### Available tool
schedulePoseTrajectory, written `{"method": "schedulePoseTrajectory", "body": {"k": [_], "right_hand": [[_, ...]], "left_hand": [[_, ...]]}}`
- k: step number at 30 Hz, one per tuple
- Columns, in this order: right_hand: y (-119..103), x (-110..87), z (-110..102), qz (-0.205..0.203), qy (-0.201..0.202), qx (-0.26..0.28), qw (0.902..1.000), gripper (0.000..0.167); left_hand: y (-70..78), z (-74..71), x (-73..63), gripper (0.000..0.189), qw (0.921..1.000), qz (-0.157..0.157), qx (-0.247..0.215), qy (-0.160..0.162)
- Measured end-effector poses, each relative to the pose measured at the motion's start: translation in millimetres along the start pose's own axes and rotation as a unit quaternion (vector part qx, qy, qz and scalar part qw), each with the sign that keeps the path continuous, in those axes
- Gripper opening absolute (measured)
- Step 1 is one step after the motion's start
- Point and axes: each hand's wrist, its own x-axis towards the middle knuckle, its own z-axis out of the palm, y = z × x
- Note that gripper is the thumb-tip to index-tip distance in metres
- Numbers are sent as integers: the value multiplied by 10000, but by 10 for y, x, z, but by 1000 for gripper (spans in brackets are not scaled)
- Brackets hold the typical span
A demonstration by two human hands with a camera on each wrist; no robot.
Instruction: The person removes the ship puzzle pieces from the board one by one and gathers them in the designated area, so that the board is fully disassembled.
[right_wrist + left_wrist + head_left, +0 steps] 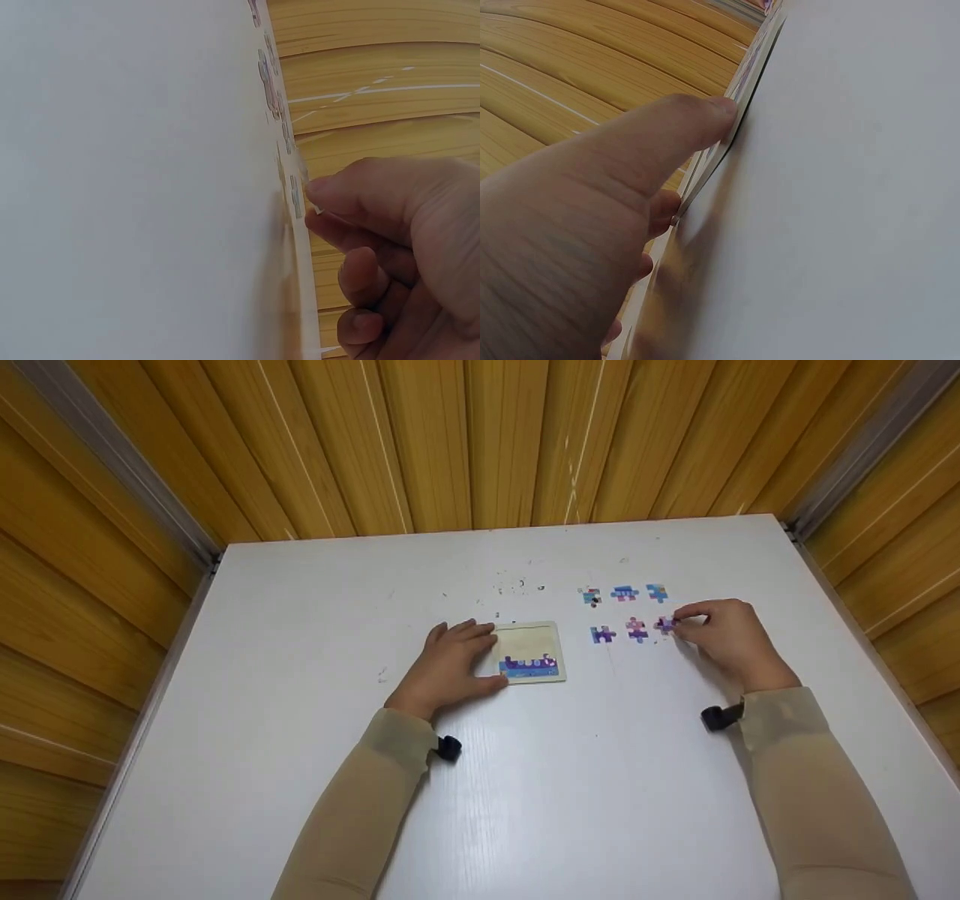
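My left hand (451, 666) grips a small jigsaw tray (529, 641) by its left side, thumb at the near corner and fingers at the far one. Along the tray's near part lies a strip of fitted purple and blue pieces (528, 668); its upper part is bare pale board. In the left wrist view the thumb (697, 120) presses on the tray's edge (712, 161). To the right, my right hand (726, 641) pinches a purple jigsaw piece (664, 624) between thumb and forefinger, close over the table. The right wrist view shows only a sliver of this piece (319, 211).
Two loose pieces, one purple-blue (602, 634) and one pink-purple (637, 630), lie between tray and right hand. Three more, including a blue one (657, 592), form a row behind them. Dark specks mark the white table (525, 780). Wood-look panels (465, 442) rise behind it.
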Motion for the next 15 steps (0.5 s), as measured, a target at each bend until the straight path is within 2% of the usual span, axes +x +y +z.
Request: {"method": "schedulePoseTrajectory", "body": {"k": [10, 15], "right_hand": [[16, 22, -1, -182, -14, -209, 9996, 37], [13, 24, -9, -66, -130, -181, 9997, 39]], "left_hand": [[1, -5, 1, 84, 10000, 21, -73, 42], [1, -4, -2, 85, 9999, -8, -97, 24]]}}
